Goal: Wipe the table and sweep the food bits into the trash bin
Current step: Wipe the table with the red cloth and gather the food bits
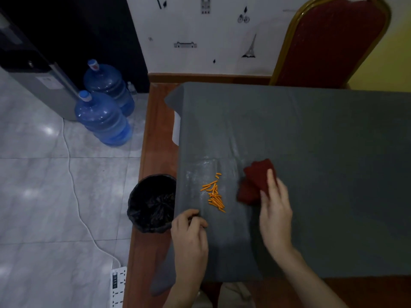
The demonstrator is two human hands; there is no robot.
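Note:
A grey cloth covers the table (pixel 311 134). Near its left edge lies a small heap of orange food strips (pixel 214 194). My right hand (pixel 274 210) presses a folded dark red rag (pixel 255 182) onto the cloth just right of the strips. My left hand (pixel 190 232) pinches the grey cloth at the table's left edge, below the strips. A black trash bin (pixel 151 203) lined with a black bag stands on the floor right against that edge, left of the strips.
A red chair with a gold frame (pixel 329 41) stands behind the table. Two blue water jugs (pixel 104 107) and a dispenser stand on the tiled floor at left. A white power strip (pixel 117 285) and its cable lie on the floor.

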